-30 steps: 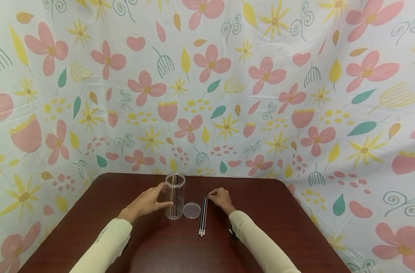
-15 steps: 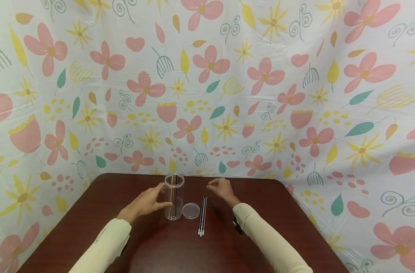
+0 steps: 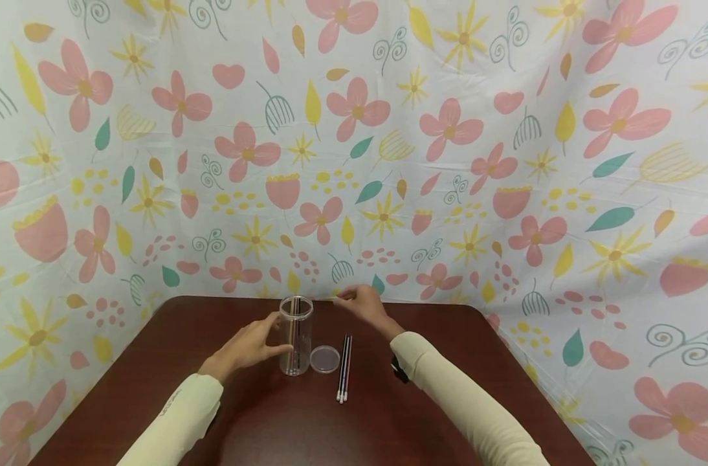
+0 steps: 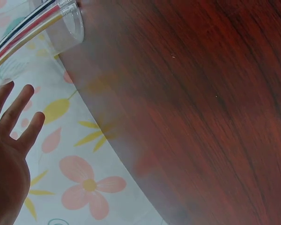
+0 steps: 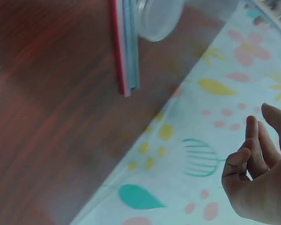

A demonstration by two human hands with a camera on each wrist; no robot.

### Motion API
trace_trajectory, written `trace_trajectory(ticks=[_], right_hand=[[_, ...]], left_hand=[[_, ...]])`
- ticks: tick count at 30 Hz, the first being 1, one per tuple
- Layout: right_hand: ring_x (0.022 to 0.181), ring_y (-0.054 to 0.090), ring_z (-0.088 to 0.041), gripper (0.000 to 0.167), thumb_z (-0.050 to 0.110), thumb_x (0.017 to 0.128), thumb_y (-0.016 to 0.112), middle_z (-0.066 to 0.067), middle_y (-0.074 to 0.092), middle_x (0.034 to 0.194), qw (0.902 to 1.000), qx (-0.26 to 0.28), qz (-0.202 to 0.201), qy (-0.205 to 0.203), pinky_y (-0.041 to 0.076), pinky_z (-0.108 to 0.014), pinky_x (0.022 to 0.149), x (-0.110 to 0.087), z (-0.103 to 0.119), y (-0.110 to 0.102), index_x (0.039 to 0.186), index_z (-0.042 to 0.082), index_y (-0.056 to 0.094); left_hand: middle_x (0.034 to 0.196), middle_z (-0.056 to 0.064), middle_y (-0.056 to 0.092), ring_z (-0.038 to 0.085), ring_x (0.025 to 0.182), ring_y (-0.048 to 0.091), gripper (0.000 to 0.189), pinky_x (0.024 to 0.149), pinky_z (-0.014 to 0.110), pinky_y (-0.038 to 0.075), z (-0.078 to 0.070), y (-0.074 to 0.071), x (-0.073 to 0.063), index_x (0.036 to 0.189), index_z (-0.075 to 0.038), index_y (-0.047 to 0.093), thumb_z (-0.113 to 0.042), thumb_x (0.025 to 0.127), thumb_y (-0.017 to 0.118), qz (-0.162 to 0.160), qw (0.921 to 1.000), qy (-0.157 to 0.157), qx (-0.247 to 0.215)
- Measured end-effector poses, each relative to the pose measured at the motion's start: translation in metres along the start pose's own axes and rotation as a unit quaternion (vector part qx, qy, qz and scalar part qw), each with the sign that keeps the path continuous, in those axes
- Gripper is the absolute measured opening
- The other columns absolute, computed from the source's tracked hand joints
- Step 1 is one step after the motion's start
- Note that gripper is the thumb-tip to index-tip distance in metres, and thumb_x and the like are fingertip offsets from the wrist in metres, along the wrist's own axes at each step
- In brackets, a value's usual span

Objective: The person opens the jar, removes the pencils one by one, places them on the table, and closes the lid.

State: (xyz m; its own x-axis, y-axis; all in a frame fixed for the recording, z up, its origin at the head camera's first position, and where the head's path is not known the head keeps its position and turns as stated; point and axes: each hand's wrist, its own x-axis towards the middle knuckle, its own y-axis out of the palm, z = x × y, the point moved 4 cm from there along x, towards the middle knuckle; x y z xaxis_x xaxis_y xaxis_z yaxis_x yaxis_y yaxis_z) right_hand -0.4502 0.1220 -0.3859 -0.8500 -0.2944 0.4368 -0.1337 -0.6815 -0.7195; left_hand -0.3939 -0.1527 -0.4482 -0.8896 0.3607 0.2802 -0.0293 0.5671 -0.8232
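A tall clear jar [image 3: 303, 336] stands upright on the table with several pencils [image 3: 292, 330] inside, erasers down. My left hand [image 3: 252, 344] holds the jar from the left, thumb across its front and fingers behind. In the left wrist view, black, red and yellow pencils [image 4: 30, 28] show through the jar wall, and some fingers [image 4: 18, 110] of that hand spread straight. My right hand [image 3: 364, 305] is raised above the table's back edge, right of the jar mouth. Its fingers [image 5: 253, 159] are loosely bent, with nothing visible between them.
Right of the jar a round clear lid [image 3: 325, 359] lies flat. Beside it, 3 pencils [image 3: 343, 372] lie together, erasers toward the near side. The dark wooden table [image 3: 272, 427] ends at a floral cloth backdrop [image 3: 354, 194].
My right hand has lifted off the far tips of the lying pencils and moved up and left toward the jar mouth. The left hand and jar stay in place.
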Motion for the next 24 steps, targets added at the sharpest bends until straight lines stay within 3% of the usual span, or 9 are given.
trace_trajectory(ticks=[5,11,24], right_hand=[[0.085,0.075,-0.021,0.021,0.024,0.096,0.077,-0.009,0.079,0.102,0.9990,-0.006,0.000,-0.045,0.060,-0.033,0.069,0.004,0.029,-0.004,0.108,0.007,0.081],[0.074,0.073,-0.015,0.021,0.024,0.096,0.078,-0.007,0.079,0.099,0.9982,0.004,0.013,-0.058,0.055,-0.026,0.062,0.010,0.057,-0.004,0.109,0.007,0.081],[0.073,0.070,-0.009,0.018,0.021,0.090,0.084,-0.002,0.079,0.092,0.9956,0.006,0.043,-0.083,0.054,-0.023,0.062,0.016,0.086,0.010,0.105,0.011,0.082]], left_hand=[[0.123,0.006,0.069,0.027,0.115,0.067,0.071,0.096,0.052,0.054,0.000,0.001,0.000,0.143,-0.018,0.050,-0.050,0.089,0.081,-0.003,1.0000,-0.002,-0.004],[0.122,0.007,0.070,0.027,0.114,0.067,0.070,0.095,0.053,0.054,-0.001,0.001,-0.002,0.143,-0.017,0.051,-0.050,0.089,0.081,-0.009,0.9999,0.006,0.001],[0.120,0.006,0.071,0.027,0.114,0.068,0.071,0.095,0.053,0.054,-0.001,0.001,-0.003,0.143,-0.017,0.051,-0.051,0.088,0.081,-0.018,0.9997,0.010,-0.010]])
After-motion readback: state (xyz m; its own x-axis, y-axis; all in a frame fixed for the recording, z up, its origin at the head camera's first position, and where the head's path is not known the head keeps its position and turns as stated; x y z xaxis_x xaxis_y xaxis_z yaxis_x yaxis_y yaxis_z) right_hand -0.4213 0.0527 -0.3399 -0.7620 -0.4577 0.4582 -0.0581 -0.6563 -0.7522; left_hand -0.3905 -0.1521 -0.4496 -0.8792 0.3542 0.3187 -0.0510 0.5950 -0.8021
